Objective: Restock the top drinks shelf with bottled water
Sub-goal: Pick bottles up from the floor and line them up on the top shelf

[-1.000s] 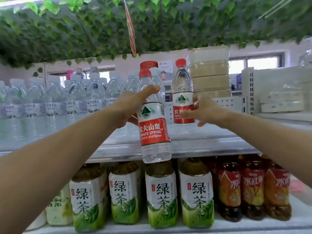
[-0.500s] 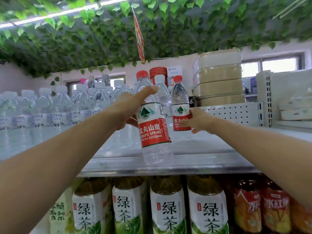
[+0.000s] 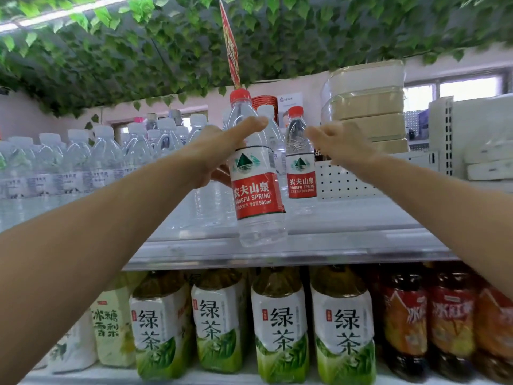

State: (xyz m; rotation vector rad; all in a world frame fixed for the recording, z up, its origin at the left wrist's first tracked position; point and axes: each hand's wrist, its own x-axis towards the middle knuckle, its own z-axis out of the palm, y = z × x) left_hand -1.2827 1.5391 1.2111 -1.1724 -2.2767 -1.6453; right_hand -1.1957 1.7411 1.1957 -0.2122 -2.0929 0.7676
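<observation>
Red label and red cap mark the bottle that the left hand grips in the air, fingers wrapped behind the body and the thumb laid across its shoulder. Its base seems to hang just above the front part of the top shelf, not yet set down. A second bottle of the same kind stands upright further back on that shelf, and the right hand is beside its shoulder with fingers loose and a little apart; we cannot tell if the fingertips touch it. We see the main risk at this second bottle: it is tall and narrow, so a brush from the right hand could tip it against the white-cap bottles at the left or against the held one. The held bottle leans slightly, and if it lands on one edge of its base near the shelf lip, we think it may rock forward and drop past the tea bottles below. The grip sits high on smooth plastic, so the full bottle could also slip down through the fingers.
</observation>
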